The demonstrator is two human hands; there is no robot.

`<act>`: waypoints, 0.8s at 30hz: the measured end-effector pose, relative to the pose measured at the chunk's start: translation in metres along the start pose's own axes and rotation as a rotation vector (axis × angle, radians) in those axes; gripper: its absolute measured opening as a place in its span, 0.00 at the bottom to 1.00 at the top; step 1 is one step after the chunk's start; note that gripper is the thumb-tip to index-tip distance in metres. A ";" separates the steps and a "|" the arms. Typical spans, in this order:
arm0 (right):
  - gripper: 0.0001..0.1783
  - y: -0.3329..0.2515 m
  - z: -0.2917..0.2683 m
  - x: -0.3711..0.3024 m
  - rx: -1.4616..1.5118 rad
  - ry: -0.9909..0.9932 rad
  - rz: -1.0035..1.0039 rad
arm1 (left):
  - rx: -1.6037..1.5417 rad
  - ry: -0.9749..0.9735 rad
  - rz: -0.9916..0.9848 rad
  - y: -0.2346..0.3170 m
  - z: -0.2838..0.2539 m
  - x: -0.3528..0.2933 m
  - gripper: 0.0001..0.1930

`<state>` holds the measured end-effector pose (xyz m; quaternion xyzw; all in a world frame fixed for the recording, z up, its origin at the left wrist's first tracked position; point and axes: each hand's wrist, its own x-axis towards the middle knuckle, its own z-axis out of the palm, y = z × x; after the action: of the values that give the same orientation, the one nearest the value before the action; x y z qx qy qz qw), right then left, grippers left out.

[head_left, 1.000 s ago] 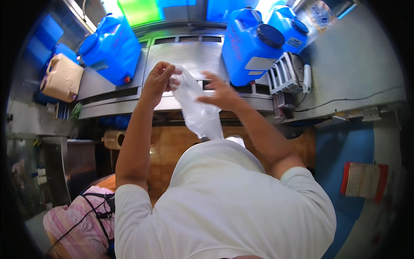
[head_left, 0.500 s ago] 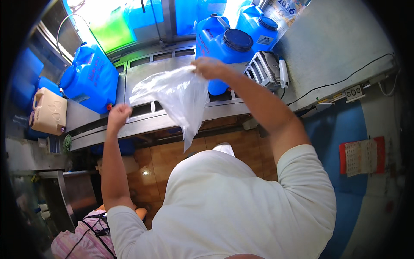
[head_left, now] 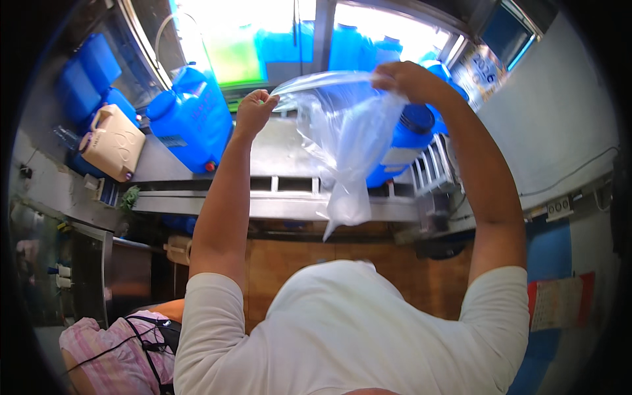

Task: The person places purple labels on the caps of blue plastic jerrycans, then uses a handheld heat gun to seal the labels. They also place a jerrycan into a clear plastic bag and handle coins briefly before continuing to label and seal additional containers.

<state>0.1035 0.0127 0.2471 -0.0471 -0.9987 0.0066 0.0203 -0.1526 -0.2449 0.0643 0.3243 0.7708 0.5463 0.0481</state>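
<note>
A clear plastic bag (head_left: 352, 151) hangs stretched between my raised hands, its mouth edge spread wide and its lower end dangling in a crumpled point. My left hand (head_left: 255, 112) pinches the left corner of the edge. At the other side, my right hand (head_left: 405, 80) is closed on the bag's right end. Behind the bag, partly covered by it, stands a blue water jug (head_left: 413, 125) with a dark lid. A second blue jug (head_left: 191, 122) with a red tap is just left of my left forearm.
Both jugs stand on a metal counter (head_left: 270, 205) beneath a bright window. A beige jug (head_left: 113, 141) is at the left. A white slatted rack (head_left: 431, 168) sits near my right forearm. At lower left, a person in a pink striped garment (head_left: 115, 352) is close to my left arm.
My left hand has risen and moved right, and now grips the bag's edge. My right hand has shifted right and up slightly. The bag is spread wider, and my view has turned.
</note>
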 end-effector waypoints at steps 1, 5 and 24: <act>0.16 0.003 -0.001 -0.003 -0.104 0.078 -0.006 | -0.153 0.005 0.014 0.012 -0.008 0.003 0.20; 0.14 0.016 -0.008 0.005 -0.311 -0.003 0.114 | -0.495 -0.183 -0.081 0.079 -0.063 0.008 0.21; 0.18 -0.031 0.217 -0.091 0.636 -0.302 0.193 | 0.209 -0.186 0.080 -0.079 -0.074 -0.208 0.11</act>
<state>0.1818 -0.0294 0.0269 -0.1311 -0.9294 0.3255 -0.1143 -0.0567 -0.4346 -0.0339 0.4072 0.8021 0.4322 0.0634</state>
